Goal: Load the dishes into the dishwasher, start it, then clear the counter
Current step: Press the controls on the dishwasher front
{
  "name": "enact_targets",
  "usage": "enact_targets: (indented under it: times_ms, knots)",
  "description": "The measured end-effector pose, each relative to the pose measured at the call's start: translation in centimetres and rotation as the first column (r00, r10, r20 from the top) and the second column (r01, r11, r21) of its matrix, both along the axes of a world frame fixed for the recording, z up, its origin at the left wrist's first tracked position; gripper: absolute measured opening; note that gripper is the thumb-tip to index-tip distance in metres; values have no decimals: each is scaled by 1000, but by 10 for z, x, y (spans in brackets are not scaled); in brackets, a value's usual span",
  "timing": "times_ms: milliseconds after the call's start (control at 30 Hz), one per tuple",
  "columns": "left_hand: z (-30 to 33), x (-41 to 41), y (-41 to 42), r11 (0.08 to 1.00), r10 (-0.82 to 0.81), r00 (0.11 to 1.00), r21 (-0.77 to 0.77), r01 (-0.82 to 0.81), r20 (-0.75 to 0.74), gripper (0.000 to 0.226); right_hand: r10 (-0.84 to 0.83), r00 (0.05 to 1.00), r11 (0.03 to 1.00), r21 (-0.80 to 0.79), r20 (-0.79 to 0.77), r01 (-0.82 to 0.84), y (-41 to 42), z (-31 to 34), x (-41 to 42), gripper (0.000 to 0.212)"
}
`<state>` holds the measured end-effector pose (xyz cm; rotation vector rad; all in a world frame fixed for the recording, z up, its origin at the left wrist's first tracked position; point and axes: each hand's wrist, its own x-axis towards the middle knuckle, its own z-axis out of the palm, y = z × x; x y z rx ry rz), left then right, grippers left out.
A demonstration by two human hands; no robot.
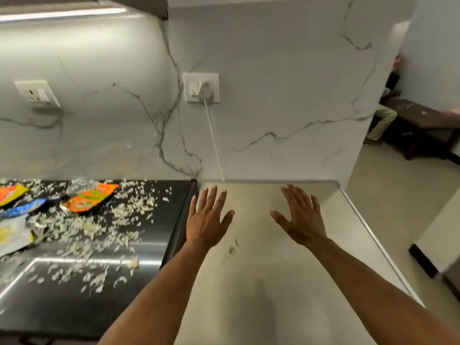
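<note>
My left hand [207, 217] and my right hand [302, 217] are both stretched out flat, fingers spread, over a pale grey appliance top [261, 282]. Neither hand holds anything. To the left lies a black counter [104, 302] strewn with pale food scraps [99, 225] and several crumpled snack wrappers: an orange one [89, 196], a blue one [25, 206], another orange one [11, 194] and a white-yellow one [12, 234]. No dishes and no dishwasher door are in view.
A plug [206, 92] sits in a wall socket, its white cord [214, 143] running down behind the grey top. A second socket [37, 93] is on the marble wall at left. At right, a floor opening shows a dark bench [423, 120] and a seated person's leg [382, 120].
</note>
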<state>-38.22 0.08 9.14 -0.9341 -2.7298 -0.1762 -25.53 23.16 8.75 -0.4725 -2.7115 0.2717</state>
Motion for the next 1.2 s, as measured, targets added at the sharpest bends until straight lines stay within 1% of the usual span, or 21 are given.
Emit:
enact_targets:
  times_ms: [100,200,300,367,500,667,833,933,1000,1100,1200]
  knots:
    - [25,-44,9,997,-14,999,70,17,-36,75,-15,999,1000,19,-49,16,9,21,-43,94]
    - [47,-84,18,993,-24,997,113,33,-73,79,-15,996,997,80,-87,22,20,43,-83,100]
    - [73,-125,30,987,-23,994,152,40,-111,76,-21,988,994,107,-154,37,34,66,-125,102]
    - [89,-150,39,983,-22,989,176,47,-146,72,-13,982,990,137,-187,39,44,81,-151,97]
    - [121,-204,58,964,-44,961,240,112,-272,66,5,973,973,227,-231,49,68,113,-203,87]
    - [156,-266,85,939,-33,922,304,161,-387,65,16,935,947,306,-355,100,99,153,-265,82]
    - [177,-315,99,906,-31,873,355,230,-486,61,126,850,867,473,-512,156,120,183,-315,77]
    - [174,-337,96,875,-19,847,402,272,-532,59,197,783,810,548,-591,210,130,183,-339,75]
    - [171,-350,91,848,-39,817,413,332,-576,58,231,744,761,593,-627,263,138,179,-350,76]
    - [168,-368,84,827,-73,735,372,423,-674,53,256,712,696,636,-653,334,149,175,-360,76]
    - [165,-380,80,841,-93,683,310,444,-724,54,268,693,667,648,-670,368,153,173,-366,76]
